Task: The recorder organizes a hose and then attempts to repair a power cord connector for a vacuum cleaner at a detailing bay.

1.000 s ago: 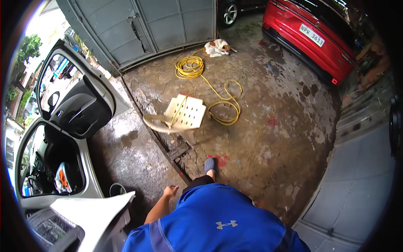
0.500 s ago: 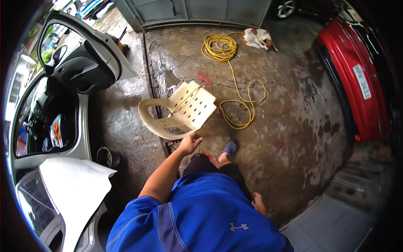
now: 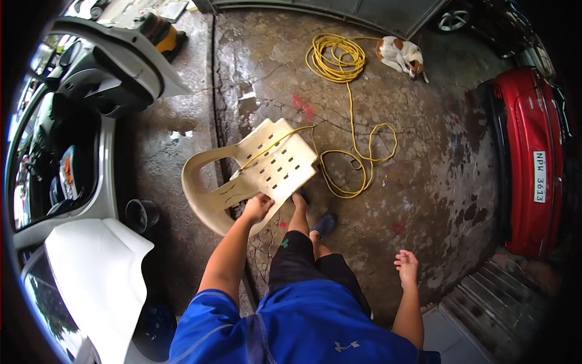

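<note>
A cream plastic armchair (image 3: 285, 159) with slotted holes stands ahead of me, tilted in this view. My left hand (image 3: 259, 207) is over its near armrest, fingers curled; what they hold, if anything, is hidden. I cannot tell whether the hand touches the chair. Across the seat runs a thin yellow hose (image 3: 337, 60), its pale end lying by the far armrest. The rest trails over the ground in loops up to a coil. Out to the right, my right hand (image 3: 407, 267) is open, fingers apart and slightly bent, holding nothing.
A white car (image 3: 110, 158) with an open door stands left, a white sheet-like panel (image 3: 100, 261) and a dark bucket (image 3: 142, 215) near it. Behind are a yellow-and-black machine (image 3: 160, 35), a lying dog (image 3: 400, 54) and a grey gate (image 3: 327, 7). A red car (image 3: 530, 164) is right.
I have stepped closer to the chair. My left hand has come over its near armrest. My right hand has swung out from beside my body, and its fingers now show.
</note>
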The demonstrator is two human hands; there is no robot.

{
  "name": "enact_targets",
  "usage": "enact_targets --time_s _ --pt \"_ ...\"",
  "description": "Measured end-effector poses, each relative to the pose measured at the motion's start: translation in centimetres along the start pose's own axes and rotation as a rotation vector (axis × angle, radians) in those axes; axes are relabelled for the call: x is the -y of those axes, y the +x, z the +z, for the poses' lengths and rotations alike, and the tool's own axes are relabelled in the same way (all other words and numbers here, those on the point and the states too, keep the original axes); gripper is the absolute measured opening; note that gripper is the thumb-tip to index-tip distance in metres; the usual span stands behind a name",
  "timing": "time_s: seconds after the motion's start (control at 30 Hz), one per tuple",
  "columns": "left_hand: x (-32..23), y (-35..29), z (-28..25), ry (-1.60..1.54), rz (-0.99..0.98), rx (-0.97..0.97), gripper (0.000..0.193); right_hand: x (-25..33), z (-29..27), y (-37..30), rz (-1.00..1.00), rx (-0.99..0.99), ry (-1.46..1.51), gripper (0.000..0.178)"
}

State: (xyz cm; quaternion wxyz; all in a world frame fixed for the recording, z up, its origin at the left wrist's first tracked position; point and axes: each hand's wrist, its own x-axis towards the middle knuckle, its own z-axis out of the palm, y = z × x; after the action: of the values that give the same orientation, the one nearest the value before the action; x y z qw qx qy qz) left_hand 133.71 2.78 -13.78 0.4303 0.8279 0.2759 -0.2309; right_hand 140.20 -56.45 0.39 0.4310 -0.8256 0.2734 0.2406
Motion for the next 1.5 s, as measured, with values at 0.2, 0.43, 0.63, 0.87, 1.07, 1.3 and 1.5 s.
enact_targets --time_s 0.2,0.43,0.63,0.87,1.07,1.3,1.5 --pt "3.8 17.3 0.9 0.078 -0.282 -0.100 0.049 3.1 6.0 -2.9 -0.012 0.380 -0.358 0.020" --pt "0.0 29.0 1.5 0.124 -0.194 -0.149 0.059 6.6 8.2 -1.9 0.253 0.406 -0.436 0.022" --pt "-3.2 26.2 0.3 0.239 0.020 0.015 0.061 12.8 12.1 2.7 0.131 0.276 -0.309 0.025" --pt "-12.6 8.9 -10.5 0.314 0.635 -0.127 0.065 24.7 23.9 4.4 -0.663 0.167 -0.544 0.077" --pt "-22.3 -3.9 -24.6 0.345 0.927 -0.694 0.073 34.8 28.3 3.7 -1.046 0.681 -0.373 0.057" --pt "-20.1 -23.1 -37.2 0.511 0.661 -1.756 0.055 44.0 20.5 0.4 -1.124 0.994 -0.152 0.028" --pt "-17.1 -36.3 -37.9 0.709 0.059 -1.664 0.034 38.9 10.8 15.8 -0.740 0.729 -0.291 0.017"
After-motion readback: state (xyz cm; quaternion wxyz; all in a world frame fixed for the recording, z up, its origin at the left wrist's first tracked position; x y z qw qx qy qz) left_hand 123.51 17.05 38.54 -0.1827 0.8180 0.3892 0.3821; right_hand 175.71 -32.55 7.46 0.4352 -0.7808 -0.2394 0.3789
